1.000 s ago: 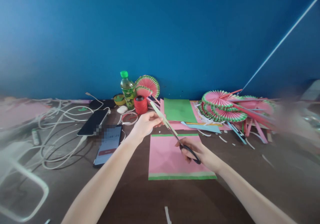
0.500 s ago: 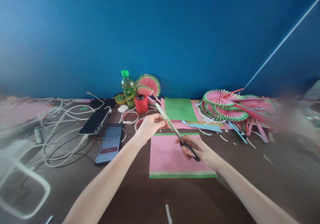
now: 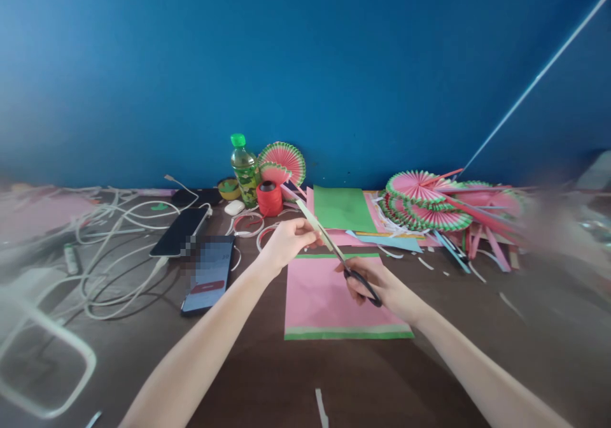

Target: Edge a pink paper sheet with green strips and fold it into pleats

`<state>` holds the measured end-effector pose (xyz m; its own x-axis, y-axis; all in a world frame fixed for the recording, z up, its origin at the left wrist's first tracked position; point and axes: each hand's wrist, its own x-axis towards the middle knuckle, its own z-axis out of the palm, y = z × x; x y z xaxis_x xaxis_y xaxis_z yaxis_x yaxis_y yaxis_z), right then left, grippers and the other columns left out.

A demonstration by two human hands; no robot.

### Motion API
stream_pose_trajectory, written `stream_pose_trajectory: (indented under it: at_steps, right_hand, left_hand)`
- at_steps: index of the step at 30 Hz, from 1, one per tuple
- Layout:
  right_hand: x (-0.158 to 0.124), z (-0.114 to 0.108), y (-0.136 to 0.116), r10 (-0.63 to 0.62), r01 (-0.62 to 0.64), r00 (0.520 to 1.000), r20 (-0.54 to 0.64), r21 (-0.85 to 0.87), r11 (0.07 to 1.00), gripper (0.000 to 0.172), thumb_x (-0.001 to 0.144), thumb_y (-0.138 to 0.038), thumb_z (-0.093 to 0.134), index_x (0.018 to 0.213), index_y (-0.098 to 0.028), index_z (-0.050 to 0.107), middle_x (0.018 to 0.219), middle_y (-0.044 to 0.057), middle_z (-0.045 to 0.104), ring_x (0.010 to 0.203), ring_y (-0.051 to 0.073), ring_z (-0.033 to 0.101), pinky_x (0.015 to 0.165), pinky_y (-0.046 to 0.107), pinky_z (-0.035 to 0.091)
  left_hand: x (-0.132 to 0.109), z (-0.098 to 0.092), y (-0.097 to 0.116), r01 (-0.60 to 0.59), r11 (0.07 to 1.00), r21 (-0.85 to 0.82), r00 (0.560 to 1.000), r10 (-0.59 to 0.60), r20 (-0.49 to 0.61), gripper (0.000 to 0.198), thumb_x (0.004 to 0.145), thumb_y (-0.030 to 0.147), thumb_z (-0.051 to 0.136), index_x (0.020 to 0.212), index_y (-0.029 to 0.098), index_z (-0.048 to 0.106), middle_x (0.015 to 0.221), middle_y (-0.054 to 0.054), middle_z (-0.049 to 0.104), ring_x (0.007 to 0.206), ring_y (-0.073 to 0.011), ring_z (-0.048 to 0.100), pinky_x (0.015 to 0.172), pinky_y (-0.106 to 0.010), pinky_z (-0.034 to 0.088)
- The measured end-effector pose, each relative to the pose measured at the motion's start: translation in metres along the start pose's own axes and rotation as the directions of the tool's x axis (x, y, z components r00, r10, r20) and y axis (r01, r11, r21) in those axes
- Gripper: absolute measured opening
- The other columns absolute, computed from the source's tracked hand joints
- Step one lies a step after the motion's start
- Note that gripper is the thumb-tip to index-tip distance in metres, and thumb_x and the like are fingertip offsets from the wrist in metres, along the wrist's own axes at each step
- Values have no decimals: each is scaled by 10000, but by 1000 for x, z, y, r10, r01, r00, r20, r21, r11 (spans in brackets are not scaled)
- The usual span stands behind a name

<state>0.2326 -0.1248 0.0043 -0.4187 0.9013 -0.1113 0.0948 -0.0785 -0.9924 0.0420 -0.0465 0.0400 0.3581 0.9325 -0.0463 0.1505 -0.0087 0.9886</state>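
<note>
Firstly, we list the surface: a brown table (image 3: 429,364) against a blue wall (image 3: 305,65); along its far edge a green-capped bottle (image 3: 245,172), a red spool (image 3: 270,199), pleated paper fans (image 3: 429,205) and a green sheet (image 3: 342,208); at left, white cables (image 3: 119,243) and a phone (image 3: 210,274).

Item held: a pale paper strip (image 3: 317,224), in the air above the far edge of a pink sheet (image 3: 324,300); its long axis slants from far-left down to near-right, the free end pointing toward the wall. Our left hand (image 3: 286,240) pinches it, fingers closed on its middle. Our right hand (image 3: 377,285) is closed through the black handles of the scissors (image 3: 356,276); the blades lie along the strip, tips up-left; whether they are parted we cannot tell.

Against a second ago: left hand and strip sit slightly further right; pink sheet unmoved.
</note>
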Motion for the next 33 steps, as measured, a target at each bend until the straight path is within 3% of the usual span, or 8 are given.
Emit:
stream_pose_trajectory:
  at_steps: [15, 21, 33]
  right_hand:
    - [0, 2, 1, -3, 3, 1000, -11, 0, 1000, 343, 766, -454, 544, 942, -164, 487, 599, -55, 386, 516, 77, 408, 516, 244, 385]
    - [-1, 4, 1, 17, -17, 999, -29, 8, 1000, 313, 752, -416, 563, 925, -162, 501, 596, -56, 386, 504, 69, 394, 495, 231, 381]
    - [0, 6, 5, 49, -48, 998, -47, 17, 999, 340, 730, -438, 576, 913, -158, 516, 556, -68, 339, 485, 62, 348, 471, 223, 383]
  left_hand:
    - [-1, -1, 2, 13, 1000, -19, 999, -12, 32, 132, 684, 272, 611, 710, 145, 588, 674, -36, 659, 650, -132, 603, 650, -255, 442]
    - [-2, -3, 6, -14, 1000, -17, 998, 13, -54, 232, 675, 383, 618, 678, 152, 600, 644, -2, 613, 598, -106, 552, 622, -237, 426]
    - [1, -5, 2, -9, 997, -77, 994, 0, -111, 182, 637, 291, 654, 695, 139, 572, 673, -3, 590, 612, -107, 569, 630, -247, 437]
